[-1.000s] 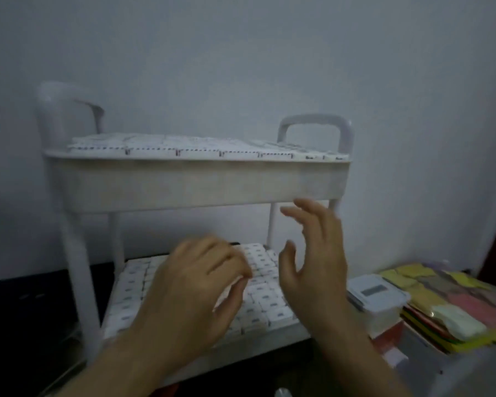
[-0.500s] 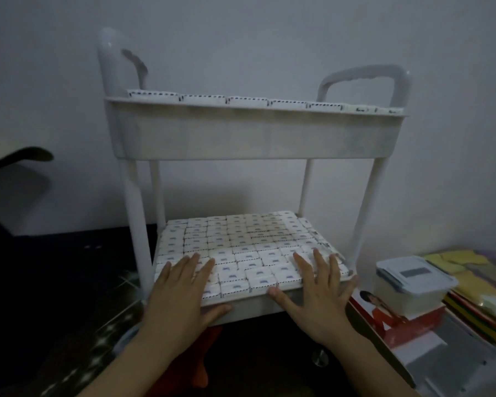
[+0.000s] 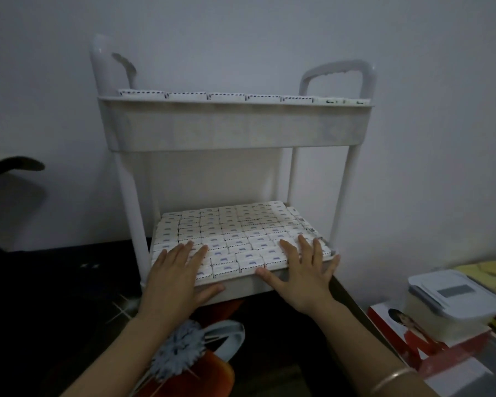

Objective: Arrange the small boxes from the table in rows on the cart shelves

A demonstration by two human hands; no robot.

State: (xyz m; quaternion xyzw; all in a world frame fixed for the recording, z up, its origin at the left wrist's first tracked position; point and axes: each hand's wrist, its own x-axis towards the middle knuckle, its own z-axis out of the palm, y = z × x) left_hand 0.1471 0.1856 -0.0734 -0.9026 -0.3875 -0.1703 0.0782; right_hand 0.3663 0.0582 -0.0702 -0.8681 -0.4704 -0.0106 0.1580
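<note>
A white two-shelf cart (image 3: 235, 130) stands against the wall. Its lower shelf is packed with several rows of small white boxes (image 3: 229, 236) with blue marks. More small boxes (image 3: 226, 96) line the top shelf, only their front edges showing above the rim. My left hand (image 3: 178, 273) lies flat with straight fingers on the front-left boxes of the lower shelf, thumb on the shelf's front wall. My right hand (image 3: 304, 270) presses flat on the front-right boxes, fingers spread. Neither hand holds a box.
A lidded white plastic container (image 3: 453, 305) sits on a red-covered book (image 3: 413, 333) at the right. Below the cart lie a grey fluffy object (image 3: 178, 351) and something orange (image 3: 195, 379). A dark chair armrest (image 3: 12, 164) juts in at the left.
A second ago both hands hovered, loosely curled, in front of the cart. They came down flat onto the front row of boxes and stay there; the view has dropped lower.
</note>
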